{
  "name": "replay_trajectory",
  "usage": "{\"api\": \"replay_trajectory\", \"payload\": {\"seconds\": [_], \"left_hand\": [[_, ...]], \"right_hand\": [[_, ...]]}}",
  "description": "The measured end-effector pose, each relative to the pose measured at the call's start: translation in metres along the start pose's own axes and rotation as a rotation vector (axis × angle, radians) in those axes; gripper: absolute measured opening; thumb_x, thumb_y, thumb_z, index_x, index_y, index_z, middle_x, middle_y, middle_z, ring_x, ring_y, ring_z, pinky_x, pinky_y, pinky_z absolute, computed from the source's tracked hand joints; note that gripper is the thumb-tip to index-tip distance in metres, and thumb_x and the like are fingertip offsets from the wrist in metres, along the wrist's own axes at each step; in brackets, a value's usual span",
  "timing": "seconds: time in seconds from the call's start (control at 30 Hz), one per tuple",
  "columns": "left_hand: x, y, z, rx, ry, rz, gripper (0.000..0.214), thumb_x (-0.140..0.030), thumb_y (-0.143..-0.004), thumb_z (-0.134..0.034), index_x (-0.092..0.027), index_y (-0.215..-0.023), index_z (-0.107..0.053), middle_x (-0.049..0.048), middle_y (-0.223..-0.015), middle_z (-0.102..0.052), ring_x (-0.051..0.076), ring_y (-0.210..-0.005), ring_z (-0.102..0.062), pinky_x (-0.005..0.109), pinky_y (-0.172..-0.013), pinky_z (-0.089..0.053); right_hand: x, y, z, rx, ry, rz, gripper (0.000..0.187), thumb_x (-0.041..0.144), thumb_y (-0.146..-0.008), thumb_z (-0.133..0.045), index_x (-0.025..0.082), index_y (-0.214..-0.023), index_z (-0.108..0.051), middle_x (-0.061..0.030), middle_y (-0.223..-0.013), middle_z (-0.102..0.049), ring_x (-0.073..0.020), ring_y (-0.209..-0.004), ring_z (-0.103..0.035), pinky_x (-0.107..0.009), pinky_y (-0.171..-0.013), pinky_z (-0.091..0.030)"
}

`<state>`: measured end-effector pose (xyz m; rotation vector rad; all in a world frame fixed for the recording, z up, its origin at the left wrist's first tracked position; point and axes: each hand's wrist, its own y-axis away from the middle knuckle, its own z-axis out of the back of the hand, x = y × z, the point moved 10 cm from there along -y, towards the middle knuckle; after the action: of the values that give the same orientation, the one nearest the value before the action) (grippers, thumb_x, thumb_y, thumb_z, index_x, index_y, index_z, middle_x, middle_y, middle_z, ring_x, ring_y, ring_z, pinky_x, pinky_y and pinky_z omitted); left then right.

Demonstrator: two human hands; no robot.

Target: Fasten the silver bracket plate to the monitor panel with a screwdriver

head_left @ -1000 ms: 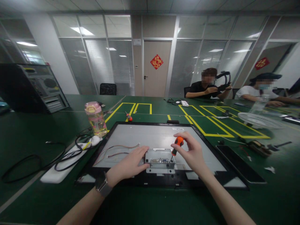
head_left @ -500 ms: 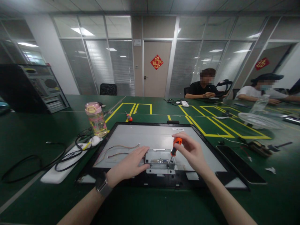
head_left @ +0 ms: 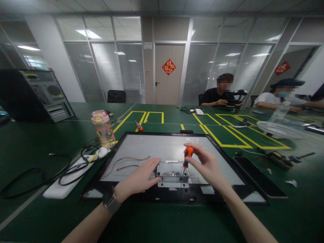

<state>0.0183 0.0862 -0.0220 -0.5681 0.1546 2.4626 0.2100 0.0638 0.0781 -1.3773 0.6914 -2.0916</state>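
Note:
A large flat display panel (head_left: pixel 164 148) with a black frame lies back side up on the green table. Near its front edge sits a metal bracket (head_left: pixel 168 166) with a row of connector ports. My left hand (head_left: pixel 139 177) rests against the bracket's left side, fingers stretched out, holding nothing. Between the thumb and fingers of my right hand (head_left: pixel 205 163) is a screwdriver (head_left: pixel 188 152) with an orange and black handle. It stands nearly upright, its tip down at the bracket's right end; the exact contact point is too small to make out. Thin wires (head_left: pixel 131 160) lie left of the bracket.
Left of the panel are a white power strip (head_left: pixel 62 184) with black cables and a pink bottle (head_left: pixel 103 128). A black phone (head_left: pixel 259 177) lies to the right. Another red-handled screwdriver (head_left: pixel 139 127) lies behind. Two people sit across the table; a computer case (head_left: pixel 37 96) stands far left.
The screwdriver handle has tipped slightly left and is more upright, with my right fingers shifting along with it. My left hand stays in place. A person opposite has lowered a black object.

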Motion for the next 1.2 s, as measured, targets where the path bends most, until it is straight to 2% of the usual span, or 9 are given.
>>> {"api": "replay_trajectory", "payload": {"seconds": [0.23,0.4,0.63,0.83,1.03,1.1,1.2], "left_hand": [[-0.003,0.001,0.002,-0.001,0.008,-0.003,0.062,-0.038,-0.090,-0.056,-0.017,-0.144,-0.034,0.0134,-0.153,-0.035,0.027,-0.141,-0.032,0.043,-0.116,-0.024],[-0.001,0.001,0.000,-0.005,0.005,-0.010,0.062,-0.040,-0.090,-0.055,-0.019,-0.145,-0.033,0.0124,-0.153,-0.036,0.027,-0.141,-0.032,0.043,-0.116,-0.025],[0.002,0.000,-0.001,-0.012,0.003,-0.012,0.063,-0.042,-0.090,-0.056,-0.020,-0.145,-0.034,0.0115,-0.153,-0.036,0.027,-0.140,-0.033,0.042,-0.116,-0.025],[0.000,0.000,0.000,-0.002,0.004,0.001,0.064,-0.041,-0.090,-0.056,-0.018,-0.145,-0.034,0.0126,-0.153,-0.035,0.026,-0.141,-0.032,0.042,-0.116,-0.025],[0.003,0.000,-0.002,-0.010,0.005,-0.022,0.063,-0.042,-0.090,-0.055,-0.021,-0.145,-0.033,0.0110,-0.153,-0.035,0.026,-0.141,-0.033,0.041,-0.116,-0.025],[0.004,0.000,-0.002,-0.016,0.003,-0.030,0.063,-0.043,-0.090,-0.055,-0.022,-0.145,-0.033,0.0101,-0.153,-0.035,0.025,-0.141,-0.032,0.040,-0.116,-0.024],[0.004,0.000,-0.002,-0.014,-0.003,-0.022,0.063,-0.043,-0.090,-0.055,-0.022,-0.145,-0.033,0.0094,-0.154,-0.035,0.025,-0.141,-0.032,0.040,-0.116,-0.024]], "right_hand": [[0.007,0.001,-0.006,0.090,-0.051,0.003,0.026,0.023,-0.090,-0.055,0.024,-0.116,-0.059,-0.0054,-0.095,-0.068,-0.0203,-0.086,-0.067,-0.037,-0.080,-0.056],[0.012,-0.001,-0.001,0.041,0.018,0.029,0.021,0.025,-0.084,-0.065,0.025,-0.105,-0.064,-0.0046,-0.094,-0.068,-0.0207,-0.085,-0.066,-0.035,-0.078,-0.055],[0.008,0.000,-0.004,0.105,-0.040,-0.014,0.030,0.025,-0.093,-0.051,0.024,-0.122,-0.057,-0.0055,-0.093,-0.070,-0.0202,-0.083,-0.069,-0.037,-0.077,-0.057],[0.010,-0.002,0.001,0.029,0.085,0.048,0.026,0.027,-0.084,-0.066,0.025,-0.110,-0.066,-0.0048,-0.092,-0.070,-0.0222,-0.087,-0.067,-0.038,-0.081,-0.055],[0.007,-0.001,-0.001,0.068,-0.019,0.001,0.036,0.023,-0.090,-0.056,0.024,-0.125,-0.057,-0.0053,-0.093,-0.071,-0.0206,-0.086,-0.070,-0.038,-0.080,-0.057],[0.008,0.000,-0.003,0.090,-0.028,-0.002,0.034,0.024,-0.091,-0.053,0.024,-0.125,-0.057,-0.0063,-0.096,-0.071,-0.0210,-0.086,-0.070,-0.039,-0.079,-0.057],[0.008,-0.001,-0.001,0.073,0.033,0.010,0.031,0.026,-0.088,-0.060,0.025,-0.119,-0.061,-0.0056,-0.096,-0.071,-0.0216,-0.087,-0.069,-0.039,-0.082,-0.056]]}}
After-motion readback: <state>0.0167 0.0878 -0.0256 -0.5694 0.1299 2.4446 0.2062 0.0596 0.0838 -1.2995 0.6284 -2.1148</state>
